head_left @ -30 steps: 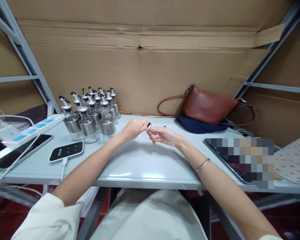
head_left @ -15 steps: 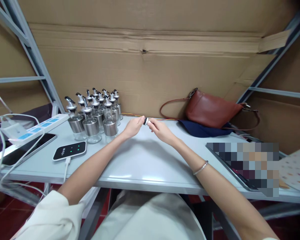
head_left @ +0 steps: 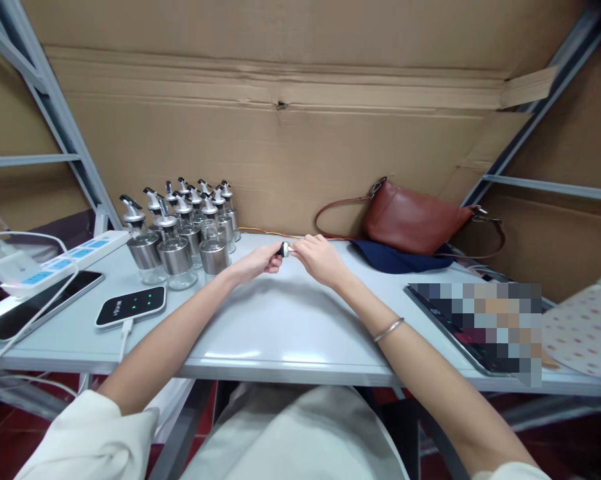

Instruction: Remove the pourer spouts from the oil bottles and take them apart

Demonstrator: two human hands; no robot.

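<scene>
Head view. Small black-and-silver fitting (head_left: pixel 285 249) only partly readable: its dark end ran in behind the fingers of the left hand (head_left: pixel 261 263), its narrow pale end was lost under the fingertips of the right hand (head_left: pixel 321 259). Exact shape could not be made out. Rear bottles (head_left: pixel 175 255) were partly covered by those in front. Pixel blocks masked much of the dark flat object (head_left: pixel 443 320) toward four o'clock of the hands; the dotted item (head_left: pixel 585 327) beyond it was cut by the frame edge.

Fitting lay between the two grips, above the table (head_left: pixel 290 327), at three o'clock of the left fingertips and nine o'clock of the right. Left hand was grasping the dark end; right fingers were pinched on the pale end. Bottles stood at nine o'clock, well apart from the fitting; brown bag (head_left: pixel 415 217) between two and three.
</scene>
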